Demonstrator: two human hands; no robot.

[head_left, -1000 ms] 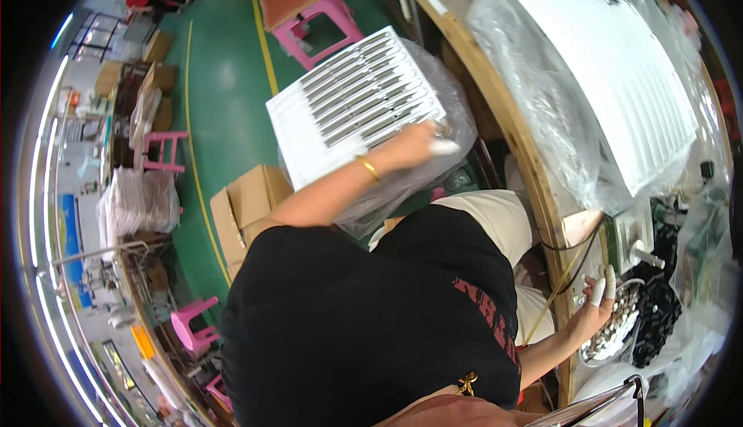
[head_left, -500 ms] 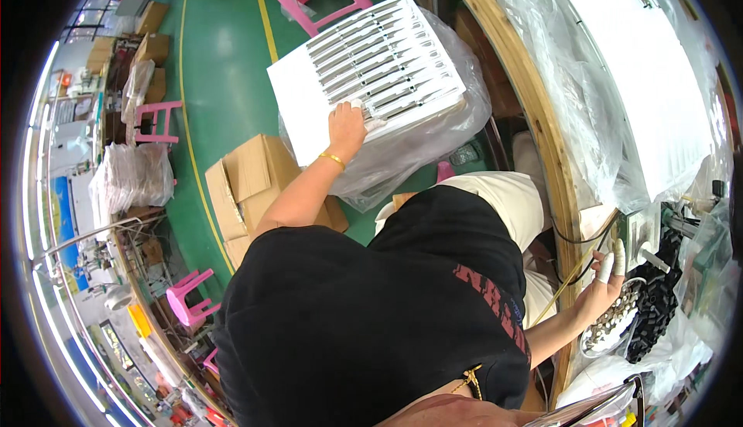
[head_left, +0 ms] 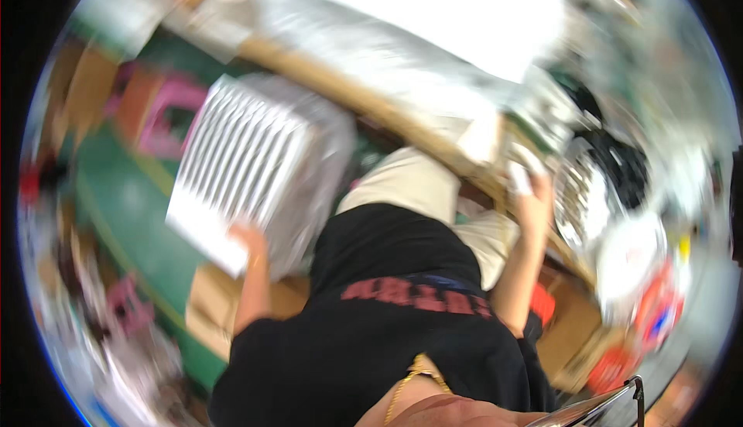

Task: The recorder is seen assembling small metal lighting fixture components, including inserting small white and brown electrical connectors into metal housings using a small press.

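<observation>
My left hand (head_left: 249, 243) is at the lower edge of a white tray (head_left: 203, 229), blurred by motion. What its fingers do there cannot be made out. Long silvery metal parts (head_left: 246, 144) lie side by side in the tray's slots. The tray rests on a stack wrapped in clear plastic (head_left: 313, 129). My right hand (head_left: 534, 195) is raised by the wooden edge of the workbench (head_left: 433, 144), with white covers on two fingers. Those fingers are stretched out and apart, and I see nothing held in them.
Right of my right hand are a bag of small shiny pieces (head_left: 579, 195) and a heap of black pieces (head_left: 619, 168). A big white sheet (head_left: 433, 9) covers the bench. Cardboard boxes (head_left: 213, 303) and a pink stool (head_left: 170, 113) stand on the green floor to the left.
The whole view has swung round toward the bench and is smeared. The tray now appears further left. My left hand stays at the tray; my right hand is still near the bench edge.
</observation>
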